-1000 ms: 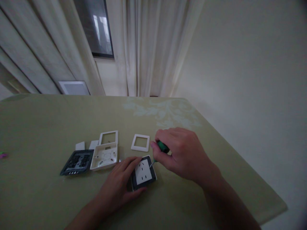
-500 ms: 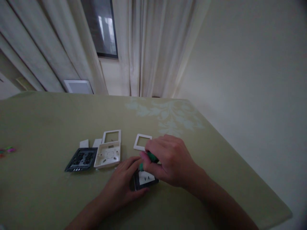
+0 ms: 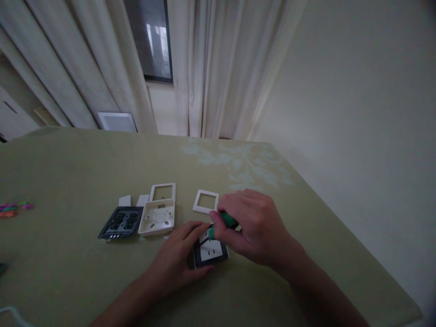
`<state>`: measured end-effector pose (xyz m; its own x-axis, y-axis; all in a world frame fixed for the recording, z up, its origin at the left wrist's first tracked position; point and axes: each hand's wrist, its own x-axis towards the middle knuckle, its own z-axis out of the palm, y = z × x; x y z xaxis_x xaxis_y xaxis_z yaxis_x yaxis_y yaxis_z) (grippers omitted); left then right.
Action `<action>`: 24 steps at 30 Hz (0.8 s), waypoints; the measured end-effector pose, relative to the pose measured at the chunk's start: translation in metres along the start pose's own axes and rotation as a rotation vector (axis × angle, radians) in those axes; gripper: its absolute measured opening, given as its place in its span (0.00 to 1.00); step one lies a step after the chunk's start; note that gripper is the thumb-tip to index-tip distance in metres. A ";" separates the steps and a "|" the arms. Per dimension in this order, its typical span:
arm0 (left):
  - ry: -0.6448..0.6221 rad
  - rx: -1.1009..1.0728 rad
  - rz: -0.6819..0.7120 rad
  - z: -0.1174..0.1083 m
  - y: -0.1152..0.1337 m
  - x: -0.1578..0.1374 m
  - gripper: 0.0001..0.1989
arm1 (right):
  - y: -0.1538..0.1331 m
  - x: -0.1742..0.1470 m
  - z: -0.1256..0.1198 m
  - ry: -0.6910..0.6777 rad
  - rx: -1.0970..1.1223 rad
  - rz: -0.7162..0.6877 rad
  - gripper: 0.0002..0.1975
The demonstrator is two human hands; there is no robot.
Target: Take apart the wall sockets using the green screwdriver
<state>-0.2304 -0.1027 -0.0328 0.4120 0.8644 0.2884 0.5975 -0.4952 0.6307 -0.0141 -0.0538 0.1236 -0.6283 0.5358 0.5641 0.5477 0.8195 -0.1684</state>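
My right hand (image 3: pixel 254 227) is closed around the green handle of a screwdriver (image 3: pixel 229 220). The screwdriver's dark shaft slants down and left across the face of a wall socket (image 3: pixel 211 250), which has a white slotted centre and a dark surround. My left hand (image 3: pixel 180 250) grips the socket at its left side, thumb along the near edge and fingers at the far left corner. Just beyond the socket lies a white square frame (image 3: pixel 200 210). Whether the screwdriver's tip sits on a screw I cannot tell.
Left of my hands lie a white back box (image 3: pixel 158 221), a second white frame (image 3: pixel 174 193), a dark socket unit (image 3: pixel 119 222) and two small white plates (image 3: pixel 125 200). Colourful small items (image 3: pixel 10 209) sit far left. A white cable (image 3: pixel 15 312) shows at the lower left of the green-covered table (image 3: pixel 85 177).
My right hand and the screwdriver have shifted slightly right, uncovering more of the socket's face. The whole view has also moved a little. Both grips stay the same.
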 end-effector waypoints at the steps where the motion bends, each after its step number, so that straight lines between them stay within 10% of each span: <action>1: -0.002 -0.003 -0.003 0.000 0.000 0.000 0.43 | 0.000 0.000 0.000 -0.001 -0.001 0.001 0.14; 24: -0.017 -0.009 -0.001 0.001 0.001 0.000 0.43 | -0.003 0.000 0.000 0.006 0.033 -0.047 0.11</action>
<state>-0.2287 -0.1032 -0.0325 0.4235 0.8630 0.2755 0.5916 -0.4938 0.6373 -0.0157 -0.0559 0.1247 -0.6499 0.4951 0.5766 0.4989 0.8503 -0.1678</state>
